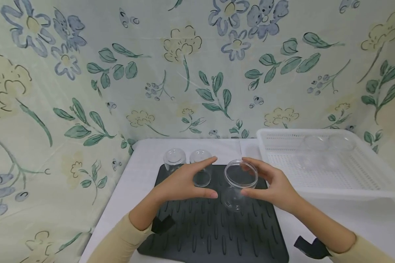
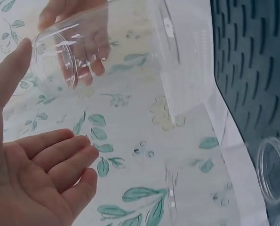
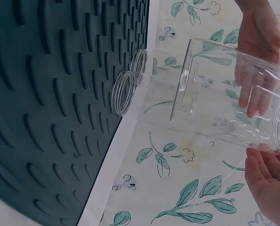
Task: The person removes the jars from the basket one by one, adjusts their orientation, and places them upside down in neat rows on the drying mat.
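My right hand point(image 1: 276, 188) holds a clear jar point(image 1: 233, 199) by its ringed rim, thumb on the near side and fingers on the far side. The jar is above the dark ridged mat point(image 1: 214, 233), its open mouth facing up. To the left of it, my left hand point(image 1: 187, 181) is spread, thumb apart from the fingers, with a gap between it and the jar. Behind the left hand, two more clear jars point(image 1: 175, 156) stand mouth down at the mat's back edge, partly hidden. The right wrist view also shows the held jar point(image 3: 210, 94) between both hands.
A white perforated basket point(image 1: 342, 193) stands to the right, with several clear jars point(image 1: 316, 142) towards its back. Mat and basket are on a white-covered table point(image 1: 118, 204). A flower-printed cloth point(image 1: 184, 91) hangs behind and along the left.
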### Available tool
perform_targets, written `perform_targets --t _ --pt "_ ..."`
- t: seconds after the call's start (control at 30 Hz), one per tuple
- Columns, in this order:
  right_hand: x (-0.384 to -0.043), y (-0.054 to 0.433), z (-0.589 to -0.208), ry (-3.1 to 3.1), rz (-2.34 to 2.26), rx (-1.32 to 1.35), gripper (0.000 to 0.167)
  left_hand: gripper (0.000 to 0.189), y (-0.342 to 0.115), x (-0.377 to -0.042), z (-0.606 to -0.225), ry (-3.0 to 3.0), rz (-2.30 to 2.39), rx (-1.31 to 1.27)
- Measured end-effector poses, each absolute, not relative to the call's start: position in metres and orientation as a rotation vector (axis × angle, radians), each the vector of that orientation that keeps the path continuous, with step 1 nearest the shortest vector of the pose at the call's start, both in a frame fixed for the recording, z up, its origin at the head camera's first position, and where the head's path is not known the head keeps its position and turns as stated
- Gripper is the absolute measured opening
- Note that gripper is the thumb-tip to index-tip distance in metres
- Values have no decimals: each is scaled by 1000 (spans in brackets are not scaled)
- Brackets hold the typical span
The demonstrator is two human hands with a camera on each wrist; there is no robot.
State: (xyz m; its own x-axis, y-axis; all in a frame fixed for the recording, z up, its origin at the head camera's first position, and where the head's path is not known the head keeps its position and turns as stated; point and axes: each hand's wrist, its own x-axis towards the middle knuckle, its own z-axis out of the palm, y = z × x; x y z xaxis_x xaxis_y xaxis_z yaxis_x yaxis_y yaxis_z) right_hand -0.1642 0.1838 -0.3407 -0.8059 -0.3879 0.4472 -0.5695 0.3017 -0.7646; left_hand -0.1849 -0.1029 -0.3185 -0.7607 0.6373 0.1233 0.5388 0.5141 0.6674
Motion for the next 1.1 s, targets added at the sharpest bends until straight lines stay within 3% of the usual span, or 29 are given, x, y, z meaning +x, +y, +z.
perform_targets --t 0.43,1.1 --pt "-164 177 -348 -2405 1521 923 77 86 -71 -191 -328 2400 1395 1029" --pt "-165 171 -356 -2408 1579 968 76 75 -67 -189 -330 2389 1457 1033"
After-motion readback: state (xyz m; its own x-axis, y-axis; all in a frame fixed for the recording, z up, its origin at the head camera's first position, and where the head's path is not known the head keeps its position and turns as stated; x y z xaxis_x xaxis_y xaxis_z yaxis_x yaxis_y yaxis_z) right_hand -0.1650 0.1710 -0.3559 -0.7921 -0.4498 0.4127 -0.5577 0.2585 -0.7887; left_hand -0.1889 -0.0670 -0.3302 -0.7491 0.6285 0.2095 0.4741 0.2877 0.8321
